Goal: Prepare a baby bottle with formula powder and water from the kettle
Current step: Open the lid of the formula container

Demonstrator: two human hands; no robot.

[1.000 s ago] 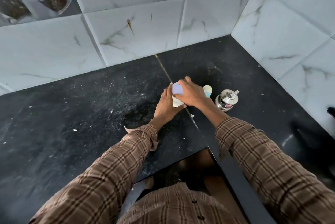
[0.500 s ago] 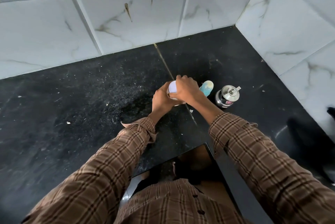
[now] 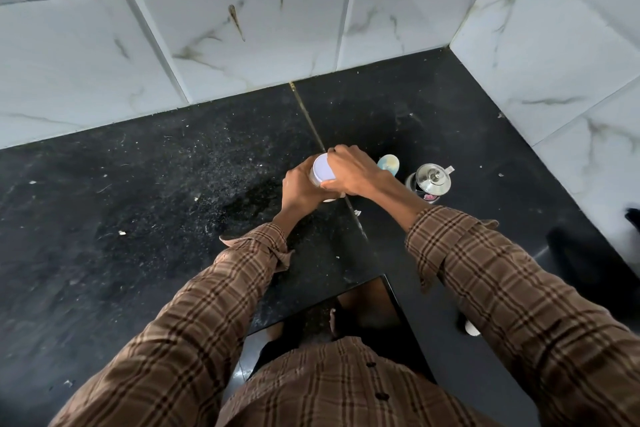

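Note:
A white formula tin [image 3: 320,173] with a pale lavender lid stands on the black counter [image 3: 145,219]. My left hand [image 3: 299,186] grips its side from the left. My right hand [image 3: 351,170] is curled over the lid's right rim from above. Just right of my hands stands the baby bottle [image 3: 388,165], pale blue, only its top showing. Further right sits a small steel kettle [image 3: 431,182] with a knobbed lid and a spout pointing right.
White marble-look tiled walls close the counter at the back and right, forming a corner. Crumbs and dust speckle the counter, with a dark smear left of the tin. The counter's front edge has an inward notch near my body. A dark object [image 3: 588,260] lies at the right.
The tin has been turned upright in my hands, its round lid now faces the camera. Both hands stay on it. The view has shifted slightly downward.

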